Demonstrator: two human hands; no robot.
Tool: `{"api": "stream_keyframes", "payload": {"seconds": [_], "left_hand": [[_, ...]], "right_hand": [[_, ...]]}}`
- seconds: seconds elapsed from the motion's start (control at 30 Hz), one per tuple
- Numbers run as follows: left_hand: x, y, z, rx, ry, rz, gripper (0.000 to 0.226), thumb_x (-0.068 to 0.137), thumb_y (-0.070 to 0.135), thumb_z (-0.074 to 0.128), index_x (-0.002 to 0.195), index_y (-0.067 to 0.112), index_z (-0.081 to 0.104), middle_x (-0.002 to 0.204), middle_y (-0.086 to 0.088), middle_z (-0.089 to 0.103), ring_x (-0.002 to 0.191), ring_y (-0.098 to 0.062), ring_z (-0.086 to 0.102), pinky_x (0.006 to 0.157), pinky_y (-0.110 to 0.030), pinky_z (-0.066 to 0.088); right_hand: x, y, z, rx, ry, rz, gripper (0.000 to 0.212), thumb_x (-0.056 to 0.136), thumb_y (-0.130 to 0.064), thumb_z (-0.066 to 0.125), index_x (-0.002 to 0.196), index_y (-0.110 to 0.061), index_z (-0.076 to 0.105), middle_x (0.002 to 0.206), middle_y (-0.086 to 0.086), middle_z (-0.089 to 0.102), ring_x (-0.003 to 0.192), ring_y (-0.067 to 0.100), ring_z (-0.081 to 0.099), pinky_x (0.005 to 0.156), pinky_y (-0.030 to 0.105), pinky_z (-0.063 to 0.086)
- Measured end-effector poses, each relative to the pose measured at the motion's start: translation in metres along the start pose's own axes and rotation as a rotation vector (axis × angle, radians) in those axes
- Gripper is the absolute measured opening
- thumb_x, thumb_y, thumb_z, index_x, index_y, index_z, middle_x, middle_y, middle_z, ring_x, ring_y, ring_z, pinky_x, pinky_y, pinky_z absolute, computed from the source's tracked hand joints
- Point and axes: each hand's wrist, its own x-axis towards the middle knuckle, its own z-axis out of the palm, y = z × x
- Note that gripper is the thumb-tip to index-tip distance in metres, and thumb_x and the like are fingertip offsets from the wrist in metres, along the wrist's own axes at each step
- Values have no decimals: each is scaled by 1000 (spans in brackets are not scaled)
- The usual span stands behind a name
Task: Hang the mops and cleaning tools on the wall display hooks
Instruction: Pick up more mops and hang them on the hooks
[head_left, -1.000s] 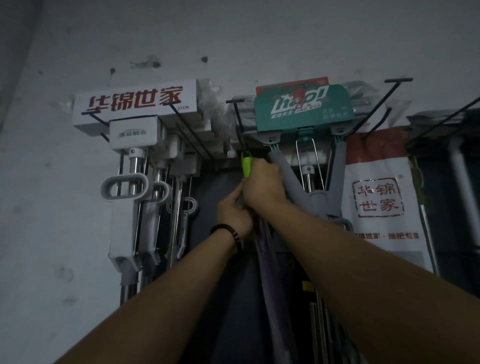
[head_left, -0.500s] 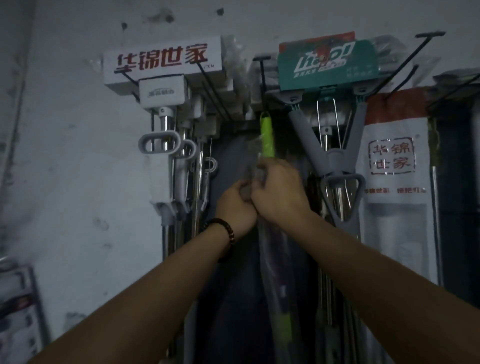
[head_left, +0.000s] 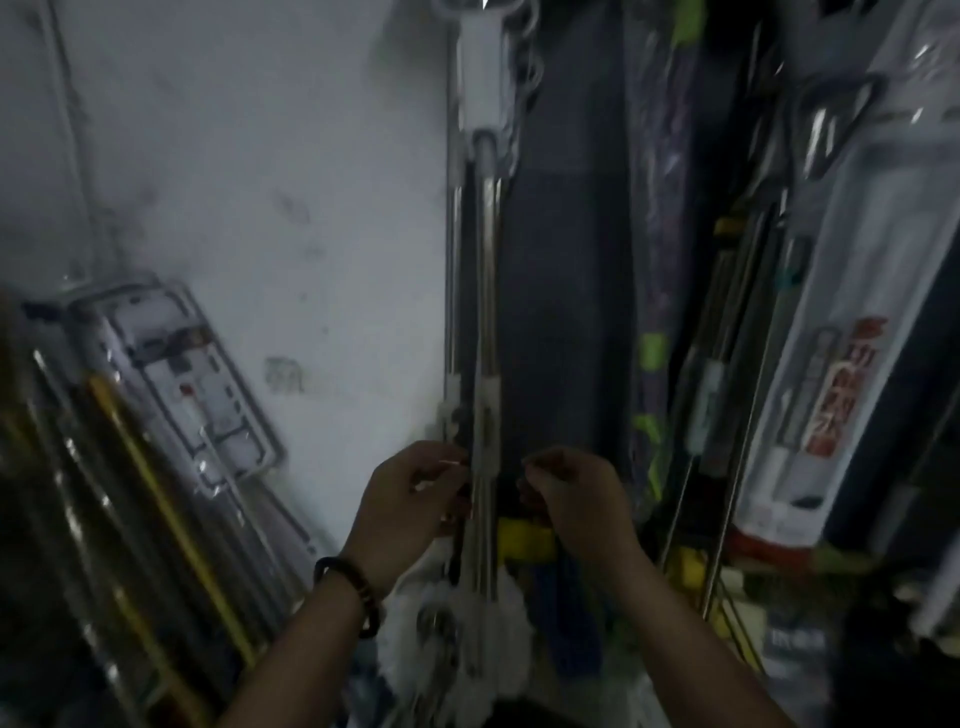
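Mop with a shiny steel pole, white plastic grip and fluffy white head (head_left: 487, 322) hangs upright against the dark panel (head_left: 566, 260) beside the white wall (head_left: 260, 156). Both hands are low on it: the left hand (head_left: 410, 499) and right hand (head_left: 576, 499) flank the pole, fingers curled inward. Blur hides whether they pinch the pole or some wrapping. It looks like straightening a hung mop. The next move, I'd guess, calls for a gentle release so it doesn't swing.
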Motion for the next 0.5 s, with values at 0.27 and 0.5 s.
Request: {"api": "stream_keyframes", "payload": {"seconds": [0.27, 0.5], "left_hand": [[-95, -181, -61, -106, 129, -503, 13, 101, 14, 67, 112, 10, 71, 91, -9, 78, 72, -29, 73, 63, -35, 54], [-166, -278, -74, -80, 143, -809, 6, 100, 14, 66, 101, 19, 69, 96, -8, 74, 62, -21, 68, 56, -28, 51]], "right_hand": [[-106, 124, 98, 7, -226, 432, 11, 105, -16, 66, 99, -14, 75, 93, 17, 77, 80, 35, 75, 68, 43, 62], [-147, 219, 166, -114, -524, 735, 9, 109, -16, 59, 110, -10, 67, 79, 9, 69, 62, 21, 67, 68, 41, 55]]}}
